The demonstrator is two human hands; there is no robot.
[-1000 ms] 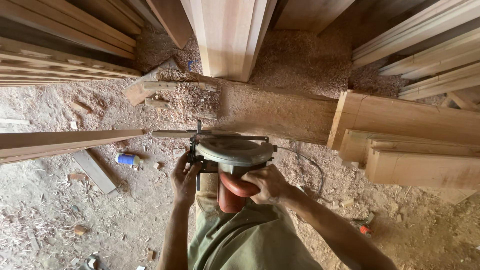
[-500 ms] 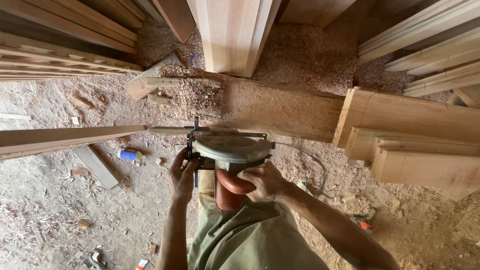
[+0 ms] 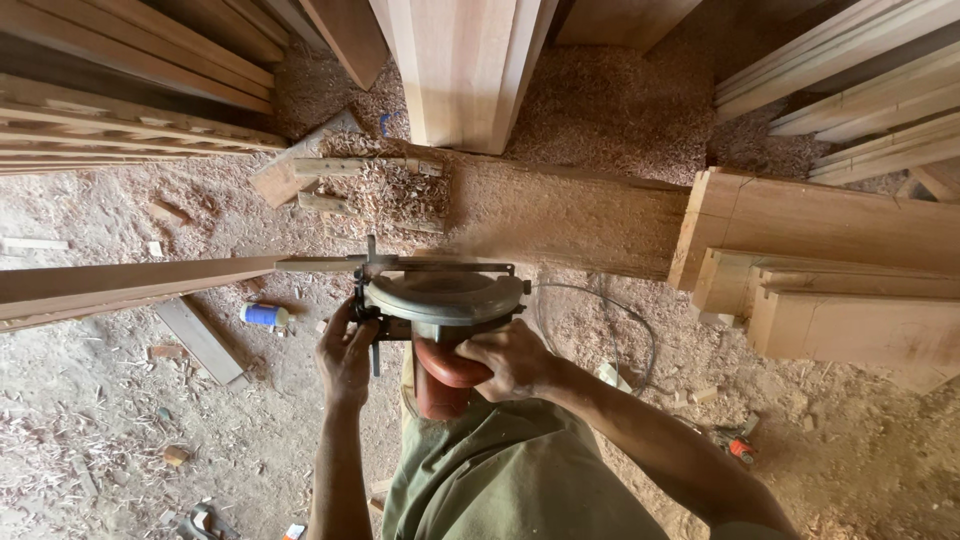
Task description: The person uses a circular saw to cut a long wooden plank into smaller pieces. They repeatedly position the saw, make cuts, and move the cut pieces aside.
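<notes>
1. Nearest, a green-clad lap [image 3: 520, 490] filling the bottom of the view, both bare forearms reaching forward from it
2. Right hand [image 3: 515, 362] wrapped tight over the red handle [image 3: 445, 375] of a circular saw [image 3: 445, 300], fingers closed around it
3. Left hand [image 3: 347, 355] closed on the saw's left side, gripping by the dark front knob [image 3: 368, 318]
4. Saw resting over the lap with its grey round guard on top, just ahead of both hands; thin cable [image 3: 610, 320] looping off to the right across the ground
5. Long wooden strip [image 3: 140, 285] lying level from the left edge, its near end meeting the saw's front edge
6. Blue-and-white small can [image 3: 264, 315] on the sawdust floor [image 3: 90, 400] just under the strip, beside a flat offcut [image 3: 200, 342]
7. Small orange-tipped tool [image 3: 738, 447] on the floor to the right, apart from the hands
8. Stacked thick planks [image 3: 830, 270] on the right, beyond the cable
9. Heaped wood shavings [image 3: 580, 200] and short scraps farther ahead
10. Farthest, an upright pale timber post [image 3: 460, 70] at top centre, leaning boards [image 3: 130, 90] to the left
</notes>
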